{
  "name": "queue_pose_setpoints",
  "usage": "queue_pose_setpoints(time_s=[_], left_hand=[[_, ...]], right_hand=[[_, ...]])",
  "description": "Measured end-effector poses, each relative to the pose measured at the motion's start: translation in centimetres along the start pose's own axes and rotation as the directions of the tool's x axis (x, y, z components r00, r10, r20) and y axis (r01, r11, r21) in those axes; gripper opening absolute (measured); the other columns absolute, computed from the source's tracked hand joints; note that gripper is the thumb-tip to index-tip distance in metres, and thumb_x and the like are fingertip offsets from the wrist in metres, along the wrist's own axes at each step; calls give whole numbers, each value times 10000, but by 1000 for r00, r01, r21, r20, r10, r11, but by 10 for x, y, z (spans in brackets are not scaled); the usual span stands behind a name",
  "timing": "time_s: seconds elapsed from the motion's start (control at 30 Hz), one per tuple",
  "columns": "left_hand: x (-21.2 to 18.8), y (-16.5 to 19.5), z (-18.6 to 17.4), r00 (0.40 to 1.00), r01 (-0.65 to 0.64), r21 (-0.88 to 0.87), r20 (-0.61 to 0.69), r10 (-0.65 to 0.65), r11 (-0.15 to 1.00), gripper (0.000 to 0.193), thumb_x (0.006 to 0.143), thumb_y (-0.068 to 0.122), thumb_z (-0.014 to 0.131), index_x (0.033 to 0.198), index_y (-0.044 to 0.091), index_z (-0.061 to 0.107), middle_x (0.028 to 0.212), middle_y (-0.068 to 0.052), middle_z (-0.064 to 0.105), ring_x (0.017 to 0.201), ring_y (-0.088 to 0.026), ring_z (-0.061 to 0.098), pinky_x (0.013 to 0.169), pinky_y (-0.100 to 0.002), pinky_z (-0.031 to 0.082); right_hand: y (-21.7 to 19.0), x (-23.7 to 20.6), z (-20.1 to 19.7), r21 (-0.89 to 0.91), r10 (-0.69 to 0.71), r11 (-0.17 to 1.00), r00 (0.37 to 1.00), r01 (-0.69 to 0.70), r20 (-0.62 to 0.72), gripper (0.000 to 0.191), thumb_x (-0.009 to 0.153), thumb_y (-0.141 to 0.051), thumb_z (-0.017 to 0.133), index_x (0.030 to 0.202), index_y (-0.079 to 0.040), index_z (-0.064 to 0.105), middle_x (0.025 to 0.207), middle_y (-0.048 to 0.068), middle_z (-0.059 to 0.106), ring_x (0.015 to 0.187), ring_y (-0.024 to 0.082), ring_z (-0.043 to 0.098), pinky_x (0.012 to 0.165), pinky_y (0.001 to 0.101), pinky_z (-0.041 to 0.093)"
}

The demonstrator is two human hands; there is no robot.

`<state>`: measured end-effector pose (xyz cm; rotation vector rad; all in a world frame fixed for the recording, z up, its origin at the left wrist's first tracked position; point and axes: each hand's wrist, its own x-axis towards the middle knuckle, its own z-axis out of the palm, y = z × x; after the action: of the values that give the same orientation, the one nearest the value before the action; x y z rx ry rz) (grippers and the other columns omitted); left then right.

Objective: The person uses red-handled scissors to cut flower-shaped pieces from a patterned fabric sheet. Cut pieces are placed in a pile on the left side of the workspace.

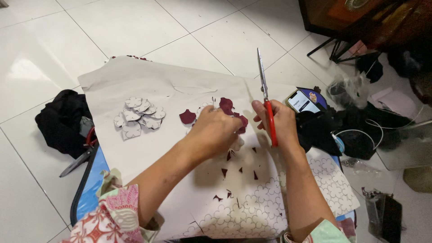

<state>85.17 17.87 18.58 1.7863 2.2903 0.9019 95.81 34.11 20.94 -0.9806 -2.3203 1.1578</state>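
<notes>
My right hand (281,123) grips red-handled scissors (265,96) with the long blades pointing up and away, shut. My left hand (216,130) rests on a large white paper sheet (148,87), its fingers curled over dark red flower-shaped cutouts (227,105); whether it pinches one I cannot tell. Another dark red cutout (187,117) lies just left of that hand. A pile of several white flower-shaped pieces (139,117) sits farther left on the sheet. Small dark red scraps (238,171) are scattered below my hands. A sheet printed with flower outlines (252,211) lies nearest me.
A second pair of scissors (81,155) lies at the left beside black cloth (60,121). A phone (302,102) is at the right, with black fabric (319,130), cables and plastic bags around it. A blue board (92,180) is under the paper. White floor tiles surround everything.
</notes>
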Motion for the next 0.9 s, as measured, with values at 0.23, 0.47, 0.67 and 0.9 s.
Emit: queue_pose_setpoints(time_s=[0.23, 0.47, 0.67, 0.9], left_hand=[[28, -3, 13, 984, -31, 117, -171, 51, 993, 147, 667, 210, 816, 774, 117, 781, 898, -106, 717, 945, -342, 639, 866, -495, 460], [36, -19, 40, 978, 33, 123, -210, -7, 992, 87, 831, 182, 749, 810, 103, 777, 890, -113, 738, 949, -337, 645, 815, -471, 514], [11, -24, 25, 929, 248, -403, -157, -334, 881, 134, 928, 193, 674, 960, 82, 741, 878, -101, 741, 873, -277, 669, 814, -442, 526], [-7, -43, 28, 924, 54, -356, -337, -182, 933, 114, 903, 118, 672, 986, 85, 742, 933, -67, 754, 924, -278, 639, 846, -428, 517]], right_hand=[[11, 5, 5, 28, 10, 1000, 1000, -10, 22, 389, 894, -391, 746, 907, -3, 724, 758, 82, 747, 614, 120, 674, 567, 272, 559], [24, 13, 10, 143, 38, 989, 996, -49, 80, 260, 879, -271, 750, 945, -21, 732, 792, 66, 758, 622, 97, 677, 562, 252, 571], [23, 14, 16, 251, 155, 947, 970, -200, 189, 212, 907, -188, 731, 932, 20, 696, 705, 118, 680, 551, 133, 638, 493, 260, 476], [22, 10, 36, 292, 122, 930, 937, -223, 326, 130, 872, -88, 696, 945, 19, 697, 707, 87, 686, 584, 128, 644, 515, 254, 501]])
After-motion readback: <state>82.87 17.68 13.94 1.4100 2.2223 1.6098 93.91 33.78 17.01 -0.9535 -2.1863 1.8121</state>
